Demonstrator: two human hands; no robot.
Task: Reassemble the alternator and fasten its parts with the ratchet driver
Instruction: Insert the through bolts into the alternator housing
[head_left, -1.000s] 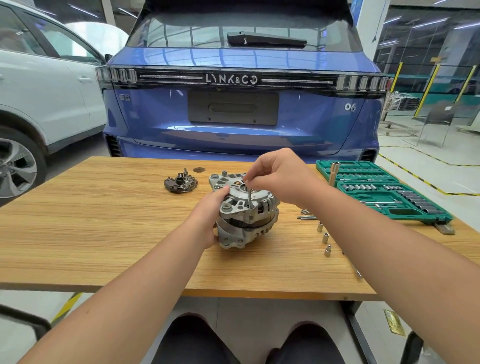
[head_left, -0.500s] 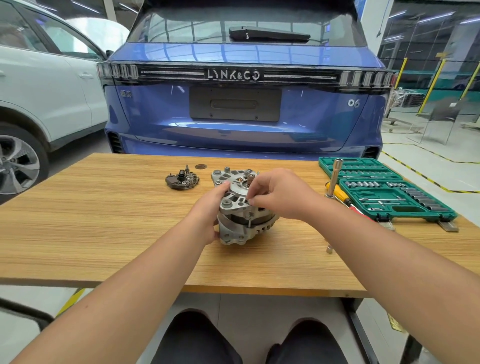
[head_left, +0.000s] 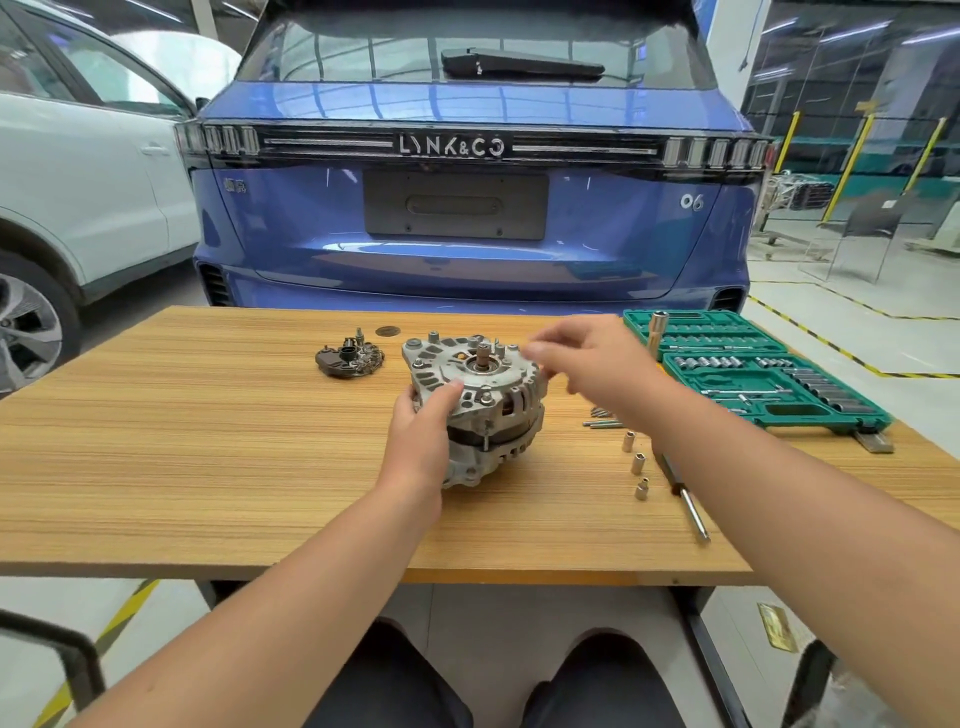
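Note:
The grey alternator (head_left: 480, 395) stands on the wooden table (head_left: 208, 441), its rear housing tilted toward me. A long bolt (head_left: 485, 434) sticks in its front edge. My left hand (head_left: 423, 421) grips the alternator's left side, thumb on the top face. My right hand (head_left: 587, 358) hovers just right of the housing, blurred, with loosely spread fingers that hold nothing. The ratchet driver (head_left: 683, 501) lies on the table below my right forearm. The dark rectifier plate (head_left: 349, 358) sits left of the alternator.
Three small sockets (head_left: 638, 462) stand beside the driver, and loose long bolts (head_left: 600, 420) lie right of the alternator. An open green socket case (head_left: 753, 374) fills the right end of the table. A blue car (head_left: 467, 208) is parked right behind it.
My right hand has let go of the bolt it pushed down into the housing and has moved up and to the right. My left hand has kept its hold on the alternator.

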